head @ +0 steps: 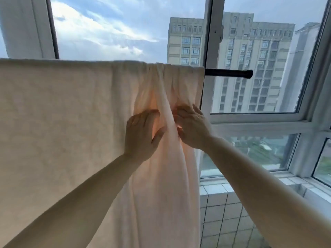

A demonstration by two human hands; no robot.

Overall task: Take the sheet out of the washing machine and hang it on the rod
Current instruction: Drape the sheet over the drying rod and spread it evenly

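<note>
Left hand spread flat on the sheet; right hand pinching a bunched fold; sheet already draped over the rod; likely only smoothing the gathered right end remains.

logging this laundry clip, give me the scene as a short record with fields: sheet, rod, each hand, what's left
sheet: pale cream fabric sheet draped over the rod, smooth at left, bunched into folds near its right edge
rod: dark round rod, bare end sticking out right of the sheet
left hand: left hand spread flat on the sheet beside a fold
right hand: right hand gripping the bunched fold
background: white-framed window
what's left: likely spreading the bunched part toward the bare rod end
</note>
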